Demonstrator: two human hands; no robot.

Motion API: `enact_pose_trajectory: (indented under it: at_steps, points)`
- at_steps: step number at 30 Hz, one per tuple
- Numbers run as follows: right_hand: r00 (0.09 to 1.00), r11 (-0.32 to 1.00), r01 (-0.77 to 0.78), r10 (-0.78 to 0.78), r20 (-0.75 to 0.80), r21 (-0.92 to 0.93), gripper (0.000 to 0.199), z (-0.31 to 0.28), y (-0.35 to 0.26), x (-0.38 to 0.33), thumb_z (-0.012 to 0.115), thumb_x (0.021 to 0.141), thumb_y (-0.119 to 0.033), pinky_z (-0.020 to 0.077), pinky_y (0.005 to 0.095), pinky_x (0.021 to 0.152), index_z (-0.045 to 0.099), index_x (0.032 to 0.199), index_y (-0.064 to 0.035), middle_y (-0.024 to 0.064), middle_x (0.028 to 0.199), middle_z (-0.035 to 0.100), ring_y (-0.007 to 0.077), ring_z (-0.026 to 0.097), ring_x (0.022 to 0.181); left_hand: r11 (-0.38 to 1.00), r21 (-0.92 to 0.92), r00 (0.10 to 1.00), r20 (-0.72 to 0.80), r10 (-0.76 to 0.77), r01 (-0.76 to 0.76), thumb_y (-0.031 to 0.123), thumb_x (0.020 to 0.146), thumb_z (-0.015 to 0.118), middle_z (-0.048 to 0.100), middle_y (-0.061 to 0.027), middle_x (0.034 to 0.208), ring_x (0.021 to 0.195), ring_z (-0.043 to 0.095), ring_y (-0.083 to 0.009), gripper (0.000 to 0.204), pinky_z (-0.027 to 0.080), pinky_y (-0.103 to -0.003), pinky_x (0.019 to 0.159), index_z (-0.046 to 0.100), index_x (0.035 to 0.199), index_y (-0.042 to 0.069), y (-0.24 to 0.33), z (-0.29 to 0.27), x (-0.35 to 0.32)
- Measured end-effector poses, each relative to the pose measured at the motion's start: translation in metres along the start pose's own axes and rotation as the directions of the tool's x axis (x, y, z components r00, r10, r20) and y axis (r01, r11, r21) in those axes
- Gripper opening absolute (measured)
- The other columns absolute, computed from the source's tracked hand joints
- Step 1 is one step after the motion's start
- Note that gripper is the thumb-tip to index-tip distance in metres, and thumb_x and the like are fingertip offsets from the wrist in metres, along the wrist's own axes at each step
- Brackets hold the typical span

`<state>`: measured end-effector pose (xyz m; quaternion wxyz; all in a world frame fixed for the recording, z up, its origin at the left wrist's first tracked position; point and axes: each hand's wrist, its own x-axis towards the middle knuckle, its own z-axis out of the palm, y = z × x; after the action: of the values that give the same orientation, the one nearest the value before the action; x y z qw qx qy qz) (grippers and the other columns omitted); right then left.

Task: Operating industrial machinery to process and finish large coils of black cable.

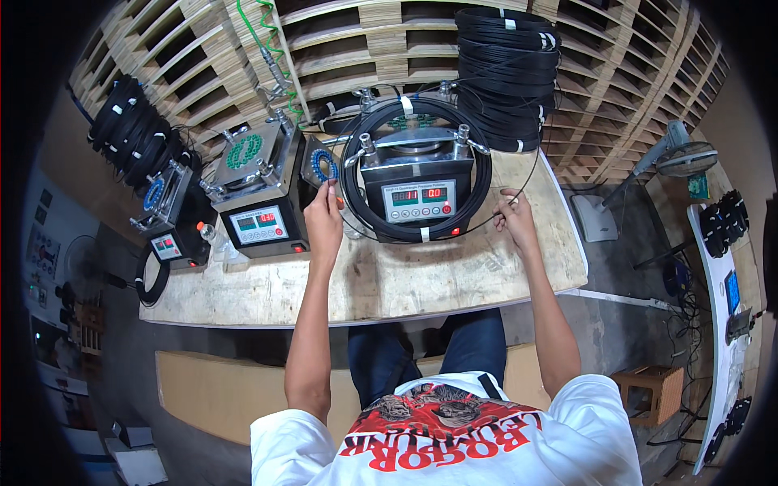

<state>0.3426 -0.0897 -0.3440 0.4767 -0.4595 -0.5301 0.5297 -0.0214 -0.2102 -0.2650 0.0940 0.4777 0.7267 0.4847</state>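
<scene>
Three black box-shaped winding machines with small red-digit panels stand in a row on the worn wooden bench [389, 283]. The landmark is the middle-right machine [417, 182], directly ahead of the person; the second machine [258, 182], topped by a green-studded metal plate, stands just to its left, and the third, smaller machine [170, 215] stands further left at the bench end.

One large black cable coil [417, 235], bound with two white ties, lies looped around the landmark machine, its near arc resting on the bench in front of the panel. One tall stack of finished black coils [506, 77] stands behind and to the right of the landmark machine. A second batch of black coils [134, 130] leans on the wooden pallets far to its left, and one loose coil [151, 279] hangs off the bench's left end.

Two hands are at work. The left hand [324, 215] is raised at the coil's left arc, its fingertips pressed together, pinching a small orange-red object beside the cable. The right hand [515, 215] lies just outside the coil's right arc, its fingers curled and pinching a thin black strand that runs from the coil. The coil thus lies between the two hands.
</scene>
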Motion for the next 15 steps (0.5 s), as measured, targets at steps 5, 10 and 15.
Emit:
enact_pose_trajectory:
  at_steps: [5,10,15]
  points:
    - [0.848,0.884,0.369,-0.446,-0.286,-0.286,0.038,-0.021,-0.028,0.053,0.061,0.099,-0.017,0.0436,0.0217,0.056,0.052,0.134,-0.0051,0.0042,0.082,0.064,0.0085,0.057,0.064,0.982,0.053,0.980,-0.073,0.186,-0.183,0.014,0.103,0.053,0.068,-0.0188,0.085,0.073,0.067,-0.0247,0.030,0.051,-0.035,0.068,0.064,0.127,0.000,-0.012,0.001,0.027]
    - [0.846,0.799,0.520,-0.529,0.057,-0.301,0.036,-0.004,-0.131,0.097,0.065,0.098,-0.019,0.0451,0.0223,0.072,0.063,0.133,-0.0084,0.0018,0.089,0.063,0.0068,0.051,0.077,0.963,-0.068,0.964,0.017,0.264,-0.262,0.009,0.098,0.061,0.070,-0.0172,0.094,0.076,0.066,-0.0243,0.027,0.052,-0.035,0.068,0.067,0.123,0.001,-0.001,-0.007,0.069]
    - [0.675,0.467,0.729,-0.615,0.409,-0.500,0.024,0.051,-0.182,0.132,0.062,0.095,-0.014,0.0521,0.0379,0.083,0.072,0.115,-0.0059,0.0177,0.106,0.071,0.0344,0.068,0.095,0.902,-0.017,0.902,0.015,0.431,-0.431,0.007,0.097,0.062,0.070,-0.0193,0.095,0.074,0.067,-0.0265,0.025,0.052,-0.035,0.068,0.069,0.119,0.000,0.027,0.000,0.092]
